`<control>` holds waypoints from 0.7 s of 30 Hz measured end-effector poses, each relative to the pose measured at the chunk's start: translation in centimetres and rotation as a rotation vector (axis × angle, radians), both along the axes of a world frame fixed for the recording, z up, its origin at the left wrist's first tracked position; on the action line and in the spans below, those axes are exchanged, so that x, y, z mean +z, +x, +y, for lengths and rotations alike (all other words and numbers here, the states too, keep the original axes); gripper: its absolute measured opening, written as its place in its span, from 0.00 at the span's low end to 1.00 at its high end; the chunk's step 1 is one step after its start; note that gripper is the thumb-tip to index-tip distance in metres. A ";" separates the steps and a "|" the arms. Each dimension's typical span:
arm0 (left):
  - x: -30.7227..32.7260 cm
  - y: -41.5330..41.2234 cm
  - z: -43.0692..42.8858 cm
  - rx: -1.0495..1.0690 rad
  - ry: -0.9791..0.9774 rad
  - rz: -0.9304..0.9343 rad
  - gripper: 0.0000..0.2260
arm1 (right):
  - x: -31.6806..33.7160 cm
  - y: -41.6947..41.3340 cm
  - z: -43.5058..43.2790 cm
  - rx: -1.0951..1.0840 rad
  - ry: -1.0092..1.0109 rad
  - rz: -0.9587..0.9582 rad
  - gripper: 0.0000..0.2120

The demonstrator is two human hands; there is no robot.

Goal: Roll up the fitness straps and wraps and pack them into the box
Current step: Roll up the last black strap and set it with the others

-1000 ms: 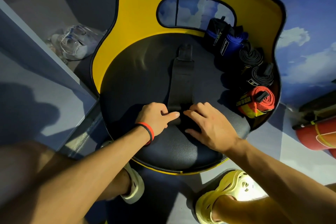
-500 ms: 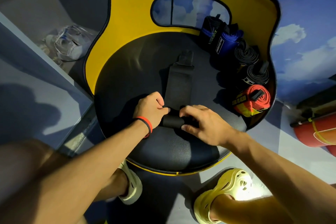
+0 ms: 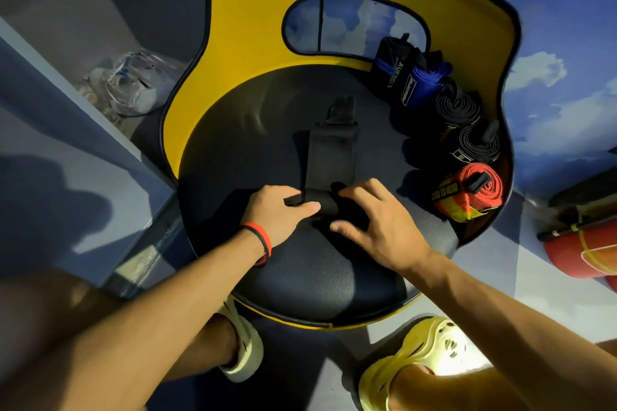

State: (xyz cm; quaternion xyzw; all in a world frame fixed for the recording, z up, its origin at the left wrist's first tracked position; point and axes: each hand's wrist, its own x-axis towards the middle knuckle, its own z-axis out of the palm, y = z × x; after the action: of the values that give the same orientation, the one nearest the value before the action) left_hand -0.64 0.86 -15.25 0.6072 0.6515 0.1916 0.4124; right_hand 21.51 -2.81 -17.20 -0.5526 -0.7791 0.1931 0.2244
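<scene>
In the head view we see the black strap [image 3: 329,157] lying on the chair seat [image 3: 300,280]. It is dark on dark, so its edges are hard to trace. Its near end is wound into a roll, partly hidden under our right hand [image 3: 377,220]. Our left hand [image 3: 280,213] grips the roll's left end, and the right hand's fingers curl over the other end. The unrolled length runs straight away from us toward the yellow backrest [image 3: 253,43], and the roll's axis lies left to right.

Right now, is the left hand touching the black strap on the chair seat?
Touching. The head view shows the left hand pinching the rolled end of the black strap between thumb and fingers.
</scene>
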 end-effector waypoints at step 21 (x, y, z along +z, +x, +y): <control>0.1 -0.3 0.2 -0.224 -0.001 -0.001 0.15 | 1.3 1.4 1.6 0.136 0.016 -0.059 0.14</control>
State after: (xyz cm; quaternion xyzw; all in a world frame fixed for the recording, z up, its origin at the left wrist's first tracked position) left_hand -0.90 1.06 -15.19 0.6761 0.5794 0.1443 0.4316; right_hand 22.91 -1.21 -15.95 -0.5020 -0.8226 0.1852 0.1923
